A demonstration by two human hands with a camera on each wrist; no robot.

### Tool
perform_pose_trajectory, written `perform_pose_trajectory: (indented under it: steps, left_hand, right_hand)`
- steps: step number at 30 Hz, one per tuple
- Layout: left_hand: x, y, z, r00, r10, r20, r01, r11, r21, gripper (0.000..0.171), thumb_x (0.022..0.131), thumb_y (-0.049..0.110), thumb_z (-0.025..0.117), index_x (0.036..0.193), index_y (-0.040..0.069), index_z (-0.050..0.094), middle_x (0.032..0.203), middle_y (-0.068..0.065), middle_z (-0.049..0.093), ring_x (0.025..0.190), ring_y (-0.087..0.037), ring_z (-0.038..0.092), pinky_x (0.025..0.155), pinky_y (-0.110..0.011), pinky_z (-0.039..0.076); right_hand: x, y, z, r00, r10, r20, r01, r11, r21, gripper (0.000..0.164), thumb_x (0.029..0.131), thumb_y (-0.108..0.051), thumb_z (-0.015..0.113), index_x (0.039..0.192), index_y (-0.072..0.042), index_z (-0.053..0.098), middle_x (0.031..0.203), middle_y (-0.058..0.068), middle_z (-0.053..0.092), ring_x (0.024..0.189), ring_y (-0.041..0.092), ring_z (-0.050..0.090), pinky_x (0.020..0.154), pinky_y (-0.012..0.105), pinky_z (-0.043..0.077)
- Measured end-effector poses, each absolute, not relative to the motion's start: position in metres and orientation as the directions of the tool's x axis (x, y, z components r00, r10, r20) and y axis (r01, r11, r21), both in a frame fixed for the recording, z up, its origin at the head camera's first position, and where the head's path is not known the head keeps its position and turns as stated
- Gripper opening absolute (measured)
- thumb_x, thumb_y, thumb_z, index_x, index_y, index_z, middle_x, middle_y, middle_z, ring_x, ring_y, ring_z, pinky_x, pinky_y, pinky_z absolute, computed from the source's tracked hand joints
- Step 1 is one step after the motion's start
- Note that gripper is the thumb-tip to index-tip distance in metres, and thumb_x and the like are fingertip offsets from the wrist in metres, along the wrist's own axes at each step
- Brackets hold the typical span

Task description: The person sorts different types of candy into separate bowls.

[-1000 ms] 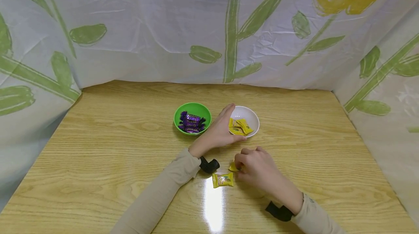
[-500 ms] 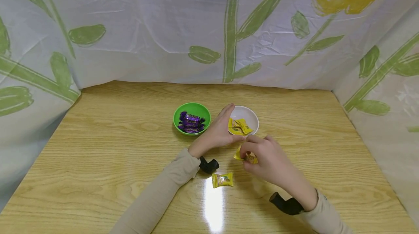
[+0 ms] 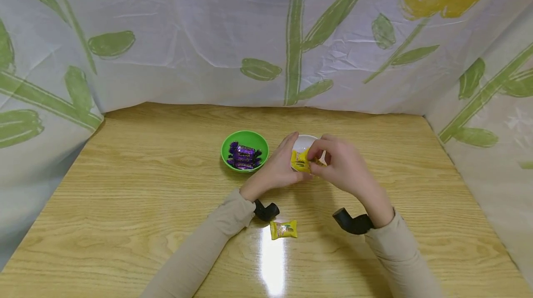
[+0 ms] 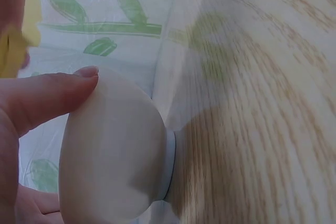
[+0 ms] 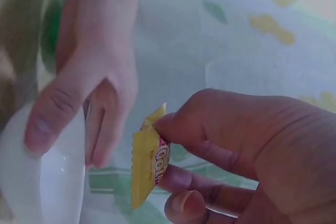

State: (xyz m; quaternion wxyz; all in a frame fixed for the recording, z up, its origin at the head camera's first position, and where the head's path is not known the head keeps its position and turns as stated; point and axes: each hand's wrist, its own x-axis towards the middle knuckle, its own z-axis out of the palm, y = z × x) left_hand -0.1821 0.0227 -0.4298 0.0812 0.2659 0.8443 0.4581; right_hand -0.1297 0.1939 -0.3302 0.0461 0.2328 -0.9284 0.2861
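Observation:
My left hand point(image 3: 275, 166) holds the small white bowl point(image 3: 305, 140) from its left side. In the left wrist view its thumb point(image 4: 58, 95) presses on the outer wall of the bowl, which stands on its foot ring. Over the bowl, my right hand point(image 3: 345, 164) pinches a yellow wrapped candy point(image 5: 149, 156) between thumb and fingers; part of the wrapper is hidden by the fingertips. Other yellow candies point(image 3: 299, 161) lie inside the white bowl, partly covered by the right hand. One more yellow candy point(image 3: 284, 230) lies on the table, nearer to me.
Left of the white bowl stands a green bowl point(image 3: 225, 145) with several purple twist-wrapped candies point(image 3: 243, 157). Black curved mounts point(image 3: 351, 222) sit at both wrists. A flower-printed white sheet point(image 3: 187, 57) hangs around the wooden table point(image 3: 145, 187) at the back and sides.
The right hand has picked up a yellow candy from the table and carried it away from me, up over the white bowl. The left hand has stayed at the bowl.

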Motion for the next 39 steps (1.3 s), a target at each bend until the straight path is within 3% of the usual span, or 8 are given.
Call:
perform_pose_trajectory:
  steps: [7, 14, 25, 39]
  left_hand:
    - [-0.181, 0.022, -0.429, -0.847, 0.524, 0.086, 0.353, 0.435, 0.828, 0.111, 0.079, 0.034, 0.084, 0.159, 0.006, 0.012, 0.164, -0.013, 0.015, 0.147, -0.033, 0.023, 0.114, -0.052, 0.03]
    - [-0.182, 0.021, -0.429, -0.845, 0.526, 0.097, 0.352, 0.412, 0.84, 0.116, 0.08, 0.032, 0.084, 0.16, 0.01, 0.003, 0.164, -0.009, 0.016, 0.147, -0.031, 0.024, 0.115, -0.049, 0.031]
    - [-0.182, 0.021, -0.429, -0.844, 0.528, 0.097, 0.352, 0.409, 0.842, 0.116, 0.08, 0.033, 0.084, 0.159, 0.006, 0.003, 0.165, -0.012, 0.012, 0.149, -0.028, 0.019, 0.118, -0.044, 0.026]
    - [-0.183, 0.021, -0.43, -0.838, 0.537, 0.101, 0.359, 0.402, 0.842, 0.115, 0.08, 0.032, 0.084, 0.159, 0.006, 0.005, 0.163, -0.014, 0.014, 0.147, -0.028, 0.023, 0.117, -0.042, 0.027]
  right_hand:
    - [-0.167, 0.185, -0.338, -0.956, -0.279, 0.091, -0.278, 0.762, -0.585, 0.005, 0.081, -0.006, 0.072, 0.085, -0.007, 0.072, 0.081, 0.006, 0.065, 0.069, 0.023, 0.055, 0.06, 0.034, 0.045]
    - [-0.184, 0.174, -0.356, -0.986, -0.163, -0.029, -0.116, 0.804, -0.583, 0.009, 0.079, -0.013, 0.074, 0.083, -0.006, 0.072, 0.077, 0.008, 0.066, 0.071, 0.024, 0.058, 0.063, 0.036, 0.049]
    - [-0.188, 0.161, -0.377, -0.985, -0.114, -0.133, -0.028, 0.849, -0.527, 0.007, 0.079, -0.016, 0.074, 0.083, -0.011, 0.071, 0.078, 0.003, 0.067, 0.064, 0.02, 0.057, 0.054, 0.032, 0.046]
    - [-0.19, 0.163, -0.381, -0.989, -0.092, -0.12, -0.023, 0.876, -0.482, 0.011, 0.087, -0.021, 0.074, 0.083, -0.011, 0.075, 0.084, 0.003, 0.072, 0.076, 0.024, 0.064, 0.063, 0.038, 0.051]
